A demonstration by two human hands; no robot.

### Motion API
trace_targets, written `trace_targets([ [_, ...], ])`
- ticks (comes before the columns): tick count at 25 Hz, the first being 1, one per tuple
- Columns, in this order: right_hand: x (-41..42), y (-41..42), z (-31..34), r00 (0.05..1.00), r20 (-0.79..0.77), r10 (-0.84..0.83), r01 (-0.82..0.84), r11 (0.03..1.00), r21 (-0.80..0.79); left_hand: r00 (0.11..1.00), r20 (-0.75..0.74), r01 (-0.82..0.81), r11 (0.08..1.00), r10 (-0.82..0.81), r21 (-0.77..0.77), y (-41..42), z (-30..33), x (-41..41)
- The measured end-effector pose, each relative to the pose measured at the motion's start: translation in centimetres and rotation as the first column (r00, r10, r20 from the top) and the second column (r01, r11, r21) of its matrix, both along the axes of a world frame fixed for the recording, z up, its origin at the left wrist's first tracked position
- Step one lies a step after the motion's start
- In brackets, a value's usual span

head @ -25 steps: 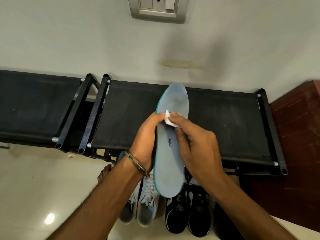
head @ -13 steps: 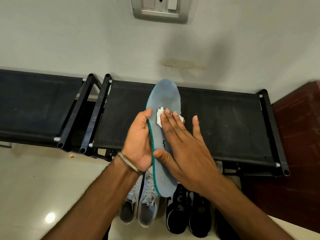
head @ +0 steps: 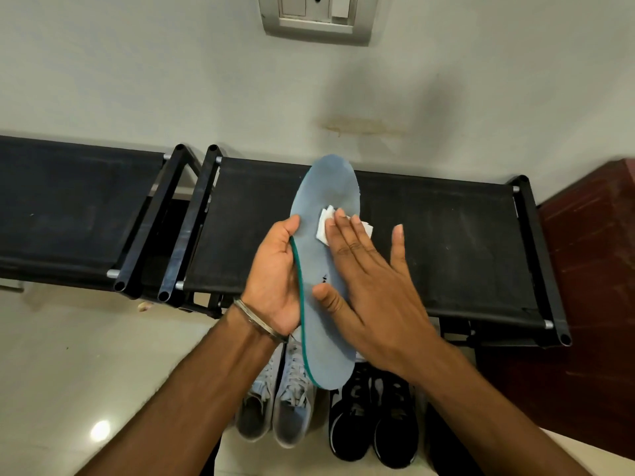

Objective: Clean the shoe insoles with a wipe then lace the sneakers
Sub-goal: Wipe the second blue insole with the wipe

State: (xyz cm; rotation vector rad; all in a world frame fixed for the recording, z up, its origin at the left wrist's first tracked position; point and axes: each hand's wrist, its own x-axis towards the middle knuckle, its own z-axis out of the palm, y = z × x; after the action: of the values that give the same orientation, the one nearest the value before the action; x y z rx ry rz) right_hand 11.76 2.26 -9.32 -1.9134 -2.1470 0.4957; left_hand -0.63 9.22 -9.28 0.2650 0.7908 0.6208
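From the head camera, your left hand [head: 275,280] grips the blue-grey insole [head: 324,269] along its green left edge, thumb curled over the top face and the other fingers hidden behind it; the insole is held up in front of the black fabric rack [head: 446,249], its far tip reaching over the rack's back edge and its near end hanging past the rack's front rail. Your right hand [head: 374,290] lies flat on the insole with fingers straight and spread, pressing the white wipe [head: 324,226] onto the insole's upper half; the wipe shows at your fingertips, part of it sticking out past the insole's right edge; your right thumb rests on the insole near its middle. Below the insole, on the pale floor in front of the rack, stand the grey sneakers [head: 278,407], laced, and just to their right the black sneakers [head: 371,417]. A metal bangle [head: 257,321] circles your left wrist; on the wall above the rack sits a switch plate [head: 316,18].
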Motion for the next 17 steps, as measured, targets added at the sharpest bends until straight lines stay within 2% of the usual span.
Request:
trace_targets([
  [3,-0.8,-1.0,0.8,0.961,-0.184,0.205,-0.216,0.975,-0.044,0.997,0.069,-0.039,0.997,0.044,-0.07,0.7,-0.4,-0.7],
  [5,-1.1,-1.3,1.0,0.929,-0.222,0.296,-0.314,0.948,-0.047,0.991,0.1,-0.08,0.991,0.091,-0.112,1.3,-0.7,-1.2],
  [7,-0.4,-0.9,0.6,0.959,-0.123,0.257,-0.26,0.965,-0.014,0.992,0.104,-0.056,0.994,0.065,-0.091,1.1,-0.7,-1.0],
  [9,0.7,-0.3,0.1,0.993,-0.02,0.118,-0.118,0.993,-0.002,0.998,0.063,-0.004,0.999,0.006,-0.035,0.4,-0.2,-0.4],
  [11,1.0,-0.1,0.1,0.999,-0.006,0.041,-0.041,0.999,0.003,1.0,0.022,0.018,1.0,-0.018,-0.006,0.0,0.0,-0.2],
  [12,0.7,-0.2,0.4,0.997,-0.041,0.064,-0.064,0.998,-0.001,1.0,0.007,0.015,1.0,-0.014,-0.018,0.1,0.1,-0.3],
  [15,-1.2,-1.1,1.4,0.935,-0.237,0.263,-0.281,0.959,-0.043,0.999,0.049,-0.019,0.996,0.024,-0.088,1.2,-0.1,-1.3],
  [17,-1.5,-1.5,1.5,0.918,-0.239,0.316,-0.332,0.943,-0.027,0.996,0.071,-0.036,0.993,0.044,-0.116,1.6,-0.1,-1.8],
])
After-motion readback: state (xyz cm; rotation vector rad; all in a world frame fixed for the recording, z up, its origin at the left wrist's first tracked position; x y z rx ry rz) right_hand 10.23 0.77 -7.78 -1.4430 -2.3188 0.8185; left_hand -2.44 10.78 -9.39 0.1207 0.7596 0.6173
